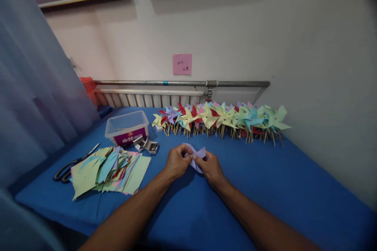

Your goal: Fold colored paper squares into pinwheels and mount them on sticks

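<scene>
Both hands hold one piece of purple paper above the blue-covered table, its corners bent inward like a pinwheel. My left hand pinches it from the left side, thumb and fingertips near the paper's middle. From the right, my right hand presses its thumb at the same middle, fingers curled behind. Whether a pin sits between the fingertips is too small to tell. Behind the hands stands a long row of finished paper pinwheels in yellow, green, blue, red and purple, on thin sticks.
A pile of cut coloured paper lies at left beside black-handled scissors. Behind it are a clear plastic tub and two small open boxes of pins. A radiator and pipe run along the wall; a curtain hangs left.
</scene>
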The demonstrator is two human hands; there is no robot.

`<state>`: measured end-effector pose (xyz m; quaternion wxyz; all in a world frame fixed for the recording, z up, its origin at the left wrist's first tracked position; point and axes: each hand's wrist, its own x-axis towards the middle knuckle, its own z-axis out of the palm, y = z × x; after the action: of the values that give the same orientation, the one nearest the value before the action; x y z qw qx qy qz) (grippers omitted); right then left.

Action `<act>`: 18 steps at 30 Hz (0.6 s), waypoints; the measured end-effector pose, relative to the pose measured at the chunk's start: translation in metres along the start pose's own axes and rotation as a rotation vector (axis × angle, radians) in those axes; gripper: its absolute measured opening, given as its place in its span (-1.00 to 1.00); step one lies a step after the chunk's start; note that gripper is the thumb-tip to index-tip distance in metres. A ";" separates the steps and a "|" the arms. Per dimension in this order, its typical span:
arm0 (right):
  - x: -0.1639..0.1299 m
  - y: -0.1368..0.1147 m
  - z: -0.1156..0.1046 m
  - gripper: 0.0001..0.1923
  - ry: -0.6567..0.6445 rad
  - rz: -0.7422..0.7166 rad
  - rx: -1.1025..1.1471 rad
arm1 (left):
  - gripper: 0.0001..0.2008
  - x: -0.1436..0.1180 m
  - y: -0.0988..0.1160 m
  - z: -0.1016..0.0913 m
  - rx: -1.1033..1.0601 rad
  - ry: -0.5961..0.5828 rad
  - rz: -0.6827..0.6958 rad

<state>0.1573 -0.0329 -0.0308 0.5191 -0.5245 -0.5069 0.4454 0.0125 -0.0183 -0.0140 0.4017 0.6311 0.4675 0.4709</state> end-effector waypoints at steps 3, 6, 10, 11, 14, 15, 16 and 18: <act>0.001 0.000 0.001 -0.70 -0.004 0.009 0.037 | -0.96 -0.001 0.003 -0.001 0.004 0.003 0.007; 0.001 0.000 0.000 -0.69 -0.008 0.009 0.065 | -0.96 -0.001 0.005 0.000 0.001 0.017 0.010; 0.003 0.005 0.001 -0.64 -0.043 0.008 0.211 | -0.94 -0.001 0.005 0.000 -0.005 0.026 0.028; 0.004 0.006 0.002 -0.62 -0.050 0.010 0.260 | -0.94 -0.001 0.005 0.000 -0.004 0.031 0.036; 0.005 0.009 0.003 -0.59 -0.056 0.036 0.354 | -0.95 -0.001 0.004 -0.001 -0.001 0.042 0.064; 0.005 0.009 0.003 -0.60 -0.054 0.044 0.367 | -0.95 -0.002 0.004 -0.001 -0.001 0.040 0.071; 0.005 0.009 0.004 -0.60 -0.052 0.048 0.376 | -0.96 -0.002 0.004 -0.001 -0.005 0.035 0.077; 0.005 0.008 0.003 -0.62 -0.045 0.045 0.387 | -0.96 -0.003 0.005 -0.001 -0.021 0.026 0.084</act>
<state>0.1552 -0.0271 -0.0384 0.5887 -0.4161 -0.4114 0.5577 0.0121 -0.0219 -0.0100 0.3821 0.6398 0.4406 0.5006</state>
